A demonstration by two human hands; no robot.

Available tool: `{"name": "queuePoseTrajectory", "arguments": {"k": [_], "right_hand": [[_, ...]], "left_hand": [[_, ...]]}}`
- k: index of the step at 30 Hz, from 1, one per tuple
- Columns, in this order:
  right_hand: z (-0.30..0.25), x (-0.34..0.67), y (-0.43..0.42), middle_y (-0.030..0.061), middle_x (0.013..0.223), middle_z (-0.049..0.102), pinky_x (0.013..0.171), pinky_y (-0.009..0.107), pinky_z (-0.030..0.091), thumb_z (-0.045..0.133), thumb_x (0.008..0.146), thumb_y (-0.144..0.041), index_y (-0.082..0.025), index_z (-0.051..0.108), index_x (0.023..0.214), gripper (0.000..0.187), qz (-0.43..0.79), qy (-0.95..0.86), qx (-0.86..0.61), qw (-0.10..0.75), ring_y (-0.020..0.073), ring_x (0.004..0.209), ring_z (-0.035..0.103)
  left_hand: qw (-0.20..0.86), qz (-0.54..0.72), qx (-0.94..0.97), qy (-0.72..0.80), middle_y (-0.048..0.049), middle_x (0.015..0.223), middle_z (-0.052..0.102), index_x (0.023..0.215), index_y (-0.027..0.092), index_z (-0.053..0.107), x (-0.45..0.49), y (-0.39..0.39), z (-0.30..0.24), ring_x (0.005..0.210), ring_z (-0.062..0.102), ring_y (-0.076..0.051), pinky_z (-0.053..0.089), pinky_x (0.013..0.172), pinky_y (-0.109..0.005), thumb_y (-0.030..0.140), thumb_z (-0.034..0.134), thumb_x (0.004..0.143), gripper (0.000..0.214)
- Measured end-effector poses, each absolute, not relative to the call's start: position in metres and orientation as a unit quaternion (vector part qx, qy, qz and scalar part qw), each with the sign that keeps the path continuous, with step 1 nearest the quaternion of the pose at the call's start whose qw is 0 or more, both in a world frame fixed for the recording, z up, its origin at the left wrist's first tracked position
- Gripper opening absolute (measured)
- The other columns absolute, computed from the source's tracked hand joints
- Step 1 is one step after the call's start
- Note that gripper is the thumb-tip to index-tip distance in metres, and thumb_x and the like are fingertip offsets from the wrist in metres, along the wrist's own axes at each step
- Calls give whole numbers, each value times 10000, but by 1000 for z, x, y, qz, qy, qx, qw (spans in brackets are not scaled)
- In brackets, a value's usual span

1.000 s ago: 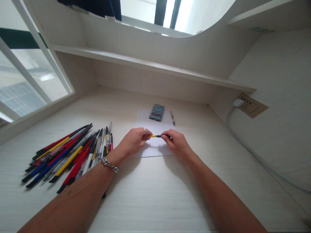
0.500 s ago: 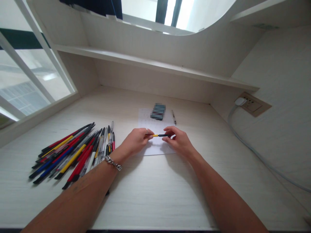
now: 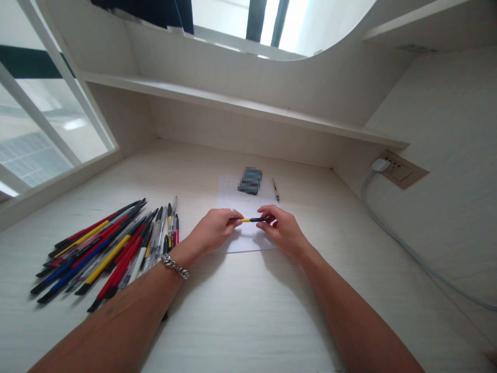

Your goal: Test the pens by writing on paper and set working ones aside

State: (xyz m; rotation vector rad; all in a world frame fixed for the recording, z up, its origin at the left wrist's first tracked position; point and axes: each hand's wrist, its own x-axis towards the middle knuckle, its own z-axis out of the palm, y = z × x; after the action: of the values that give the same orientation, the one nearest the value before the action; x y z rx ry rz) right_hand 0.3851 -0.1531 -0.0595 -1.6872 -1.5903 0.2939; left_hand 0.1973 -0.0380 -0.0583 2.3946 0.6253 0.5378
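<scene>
My left hand point(image 3: 215, 229) pinches the yellow barrel end of a yellow and black pen point(image 3: 253, 220). My right hand point(image 3: 282, 229) pinches the pen's black end with thumb and forefinger. The pen lies level between both hands, just above a white sheet of paper point(image 3: 245, 217) on the desk. A silver chain bracelet point(image 3: 175, 266) circles my left wrist.
A heap of several red, blue, yellow, black and clear pens point(image 3: 104, 248) lies at the left. A small dark blurred object point(image 3: 250, 180) and one lone pen point(image 3: 275, 189) rest at the paper's far edge. A grey cable point(image 3: 404, 243) runs from a wall socket point(image 3: 399, 168) on the right.
My right fingers have shifted slightly along the pen's black end, showing a bit more of it. Both hands stay in much the same place over the paper.
</scene>
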Motion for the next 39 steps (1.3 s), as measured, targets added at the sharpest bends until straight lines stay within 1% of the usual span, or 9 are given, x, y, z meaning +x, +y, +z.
{"name": "queuePoseTrajectory", "arguments": {"k": [4,9,13,14,19,24,29,33,39], "right_hand": [[-60,384,-152,17,855,674,684,249,408,609,849,-212,-210,666,893,72,98,-643,-670,359,142,753,576],[-56,382,-152,20,696,643,597,261,358,454,950,-345,-188,658,742,331,109,-646,-694,299,137,628,535],[-58,385,-152,21,858,686,666,250,408,600,873,-307,-203,665,965,153,118,-638,-667,366,138,716,590],[-59,386,-152,19,891,688,687,247,416,637,843,-269,-210,656,999,168,116,-637,-659,381,137,739,598],[-59,384,-152,15,839,683,675,248,395,597,863,-236,-207,666,884,78,97,-644,-672,353,139,732,574],[-54,381,-153,21,687,647,601,256,348,421,962,-361,-184,659,736,372,117,-639,-704,289,134,625,536],[-56,384,-154,20,855,687,671,249,398,622,854,-314,-209,666,936,141,117,-636,-671,363,144,730,583],[-57,384,-153,15,838,682,674,249,391,614,853,-254,-212,664,892,76,103,-640,-674,353,141,721,567],[-54,379,-153,20,749,662,616,247,333,482,933,-322,-193,664,817,252,97,-639,-710,280,132,652,530]], "left_hand": [[296,209,901,240,-46,910,743,966,206,726,198,-40,-57,806,656,-186,470,719,-283,257,554,871,203],[298,216,898,241,-43,896,740,946,195,723,198,-41,-58,804,654,-185,475,717,-276,208,602,818,177],[298,206,902,237,-49,919,747,991,200,725,198,-41,-56,807,659,-187,470,716,-287,271,529,886,234],[297,205,902,238,-49,919,748,996,202,726,198,-41,-55,805,660,-187,468,711,-288,279,516,894,245],[300,209,899,242,-40,897,746,963,210,731,198,-42,-55,801,659,-190,475,718,-283,269,566,857,204],[291,228,895,248,-36,888,743,928,207,734,198,-41,-55,809,659,-189,480,726,-279,219,619,806,169],[309,216,896,236,-28,908,751,972,226,736,198,-40,-57,805,668,-178,482,721,-272,279,561,866,212],[300,212,899,240,-26,888,752,961,225,741,198,-40,-58,786,667,-178,482,706,-269,272,585,852,196],[268,229,901,251,-27,879,754,918,225,758,198,-43,-54,791,667,-181,482,710,-275,221,644,810,158]]}}
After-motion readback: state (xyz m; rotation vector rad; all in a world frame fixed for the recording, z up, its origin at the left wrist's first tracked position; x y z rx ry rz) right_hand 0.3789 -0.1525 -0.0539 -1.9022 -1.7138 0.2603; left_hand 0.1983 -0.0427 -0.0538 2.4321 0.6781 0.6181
